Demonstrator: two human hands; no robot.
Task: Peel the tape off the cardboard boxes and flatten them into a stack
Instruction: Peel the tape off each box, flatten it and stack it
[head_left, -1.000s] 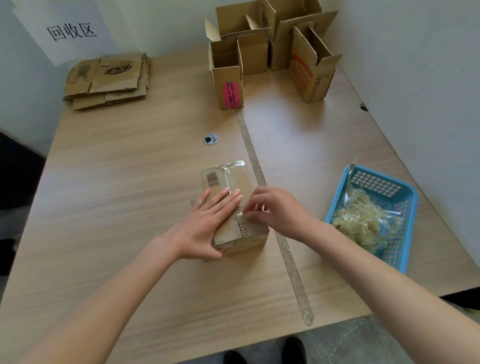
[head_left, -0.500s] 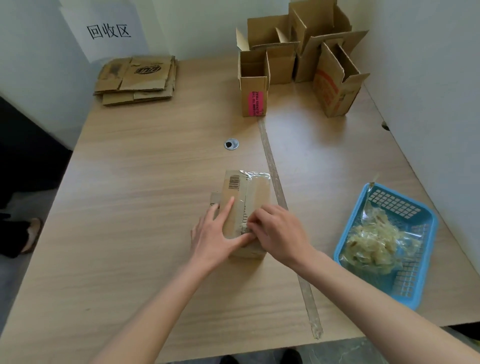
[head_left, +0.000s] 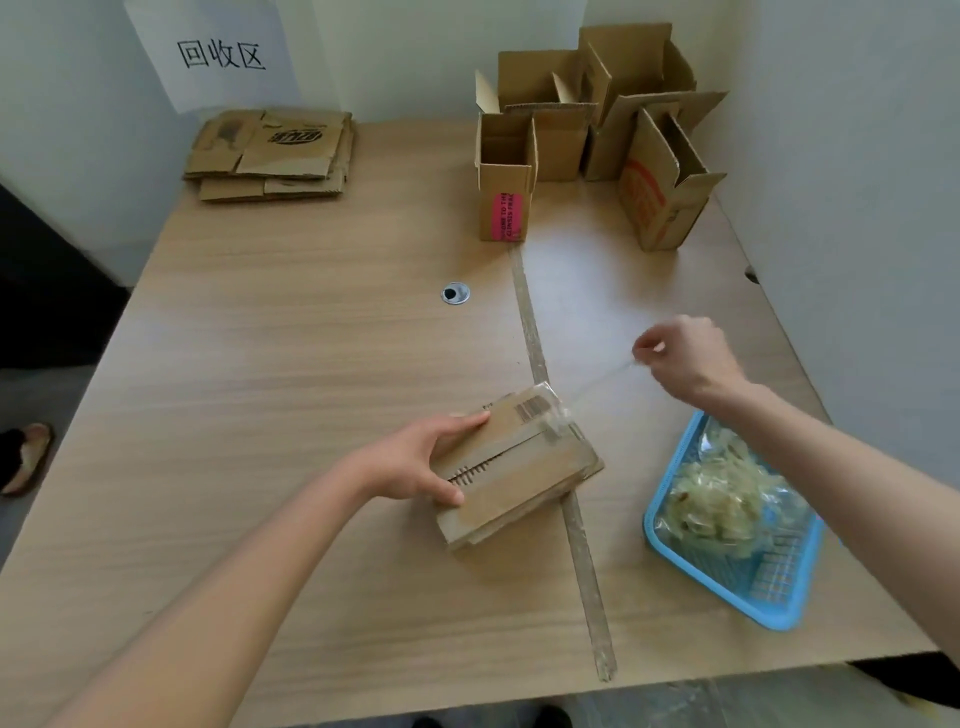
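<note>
The wooden surface (head_left: 311, 364) carries everything, with a pale strip (head_left: 566, 483) running down its middle from far to near. At the far right stands a group of open boxes (head_left: 587, 130), flaps up, the nearest one bearing a pink label (head_left: 508, 215). At the far left lies a stack of flattened cardboard (head_left: 272, 153), under a wall sign (head_left: 221, 54) with printed characters.

The box (head_left: 514, 467) being worked on lies near the middle of the surface, over the pale strip. It is plain brown cardboard, low and oblong, with a barcode sticker at its far end and a dark zigzag mark along the seam on top. Its long axis runs slantwise, from near left to far right, the barcode end pointing away and to the right. Crumpled clear film clings to that far end.

Just right of the box sits a blue basket (head_left: 691, 566) holding a heap of crumpled clear tape.

The left hand (head_left: 421, 462) has its grip closed on the box's left side, thumb on the top face and fingers curled over the far edge. The right hand (head_left: 680, 356) is raised well to the right, its grip pinching the end of a clear tape strip (head_left: 597, 387) that stretches taut from the box's far end up to the fingertips.
</note>
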